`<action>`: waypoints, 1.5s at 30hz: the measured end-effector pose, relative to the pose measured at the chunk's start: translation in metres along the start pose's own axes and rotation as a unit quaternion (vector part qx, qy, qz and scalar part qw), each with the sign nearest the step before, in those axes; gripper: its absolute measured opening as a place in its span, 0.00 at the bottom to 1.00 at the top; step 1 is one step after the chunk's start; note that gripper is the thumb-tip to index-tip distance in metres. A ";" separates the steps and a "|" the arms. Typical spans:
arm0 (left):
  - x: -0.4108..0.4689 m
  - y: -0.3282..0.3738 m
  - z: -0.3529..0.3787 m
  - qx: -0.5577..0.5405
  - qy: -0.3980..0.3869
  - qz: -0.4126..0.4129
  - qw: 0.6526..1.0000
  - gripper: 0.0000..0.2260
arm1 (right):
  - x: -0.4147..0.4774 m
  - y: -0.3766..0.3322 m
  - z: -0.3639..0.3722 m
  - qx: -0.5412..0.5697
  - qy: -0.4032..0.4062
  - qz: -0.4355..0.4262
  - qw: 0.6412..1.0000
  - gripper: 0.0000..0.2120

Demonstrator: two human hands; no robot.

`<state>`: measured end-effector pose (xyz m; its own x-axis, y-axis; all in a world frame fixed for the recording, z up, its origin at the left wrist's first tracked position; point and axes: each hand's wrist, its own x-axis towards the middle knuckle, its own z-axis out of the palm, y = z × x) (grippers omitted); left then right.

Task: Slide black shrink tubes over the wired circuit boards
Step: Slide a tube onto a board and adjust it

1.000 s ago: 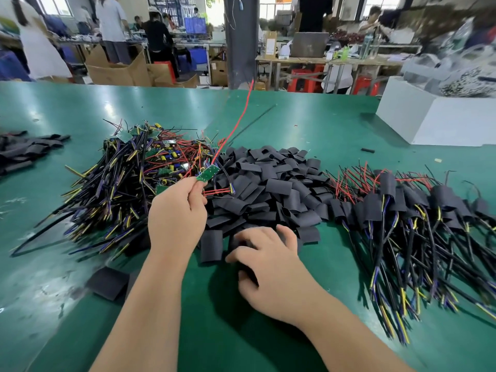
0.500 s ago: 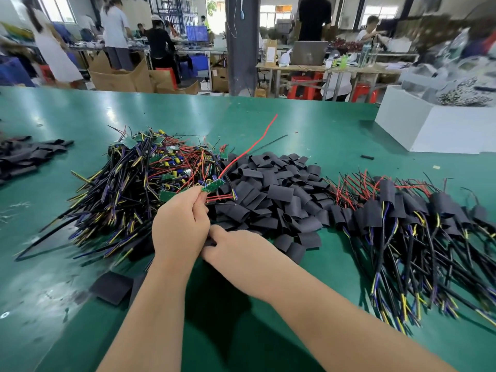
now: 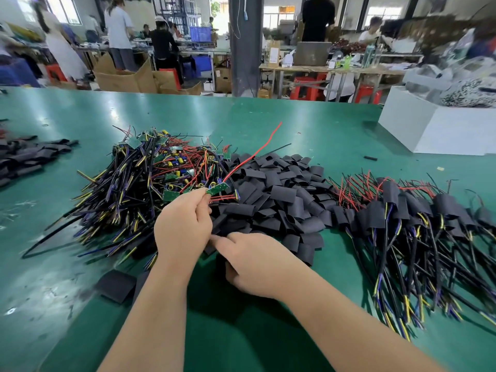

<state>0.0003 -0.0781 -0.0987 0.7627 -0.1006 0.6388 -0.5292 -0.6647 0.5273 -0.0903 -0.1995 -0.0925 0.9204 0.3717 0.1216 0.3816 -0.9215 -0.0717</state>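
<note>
My left hand (image 3: 182, 226) pinches a small green circuit board (image 3: 218, 188) by its near end, just above the heap; its red wire (image 3: 257, 151) and a black wire rise to the far right. My right hand (image 3: 257, 264) lies at the near edge of the pile of black shrink tubes (image 3: 279, 200), fingers curled around a black tube (image 3: 221, 264) that is mostly hidden beneath the palm. Left of the tubes lies a tangle of bare wired boards (image 3: 150, 183). On the right lie boards with tubes on them (image 3: 418, 226).
A white box (image 3: 429, 130) stands at the back right of the green table (image 3: 80, 304). More black tubes (image 3: 24, 157) lie at the far left, and loose flat tubes (image 3: 115, 285) lie beside my left forearm. People work at benches beyond the table.
My left hand has lowered the board and its red wire has swung down to the right. My right hand slid left along the pile's near edge and curled over a tube.
</note>
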 end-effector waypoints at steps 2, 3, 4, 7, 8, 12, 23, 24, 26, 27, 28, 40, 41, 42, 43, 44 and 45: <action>0.000 0.001 0.000 -0.002 0.004 0.010 1.000 0.09 | -0.003 -0.002 0.000 0.005 -0.021 0.001 1.000 0.15; 0.000 0.001 0.000 -0.002 0.004 0.013 1.000 0.09 | -0.003 -0.003 -0.001 0.021 -0.037 0.003 0.999 0.15; 0.000 0.001 0.000 -0.003 0.003 0.016 1.000 0.09 | -0.003 -0.004 -0.002 0.037 -0.056 0.006 0.998 0.17; 0.000 0.000 0.001 0.000 0.000 0.013 1.000 0.07 | 0.004 -0.004 -0.008 0.046 -0.095 0.012 0.994 0.19; 0.000 -0.001 0.001 0.002 0.000 0.010 1.000 0.07 | 0.006 -0.003 -0.011 0.045 -0.099 0.018 0.994 0.19; -0.001 0.000 -0.001 -0.004 0.004 0.011 1.000 0.08 | 0.014 -0.001 -0.020 0.097 -0.104 0.066 0.988 0.23; -0.001 0.006 -0.004 -0.075 0.049 0.062 0.994 0.09 | -0.034 0.035 -0.033 0.393 0.273 0.184 0.859 0.12; -0.002 0.008 -0.003 -0.092 0.050 0.080 0.991 0.09 | -0.040 0.043 -0.035 0.501 0.332 0.206 0.772 0.11; -0.004 0.009 -0.002 -0.110 0.043 0.113 0.987 0.10 | -0.051 0.056 -0.036 0.691 0.402 0.211 0.563 0.07; -0.005 0.010 -0.001 -0.114 0.038 0.124 0.985 0.11 | -0.055 0.060 -0.035 0.750 0.417 0.206 0.470 0.05; -0.006 0.011 0.000 -0.116 0.033 0.132 0.984 0.11 | -0.059 0.063 -0.034 0.789 0.427 0.205 0.391 0.04; -0.008 0.010 0.005 -0.102 0.014 0.147 0.984 0.13 | -0.063 0.054 -0.040 0.868 0.433 0.206 0.130 0.19; -0.008 0.010 0.005 -0.095 0.012 0.148 0.984 0.13 | -0.063 0.053 -0.041 0.867 0.434 0.204 0.134 0.21; -0.008 0.010 0.005 -0.089 0.008 0.148 0.985 0.13 | -0.062 0.052 -0.042 0.866 0.436 0.203 0.136 0.24; -0.008 0.011 0.005 -0.084 0.005 0.148 0.985 0.13 | -0.062 0.051 -0.043 0.864 0.439 0.202 0.139 0.26; -0.007 0.011 0.005 -0.077 0.002 0.148 0.986 0.13 | -0.062 0.051 -0.044 0.862 0.442 0.201 0.144 0.27; -0.007 0.011 0.005 -0.069 -0.001 0.150 0.986 0.13 | -0.062 0.051 -0.044 0.859 0.445 0.200 0.153 0.27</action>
<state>-0.0092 -0.0883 -0.1000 0.5654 -0.2790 0.7762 -0.7763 -0.4979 0.3865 -0.1321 -0.2745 -0.0600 0.8145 -0.5439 -0.2020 0.4734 0.8243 -0.3106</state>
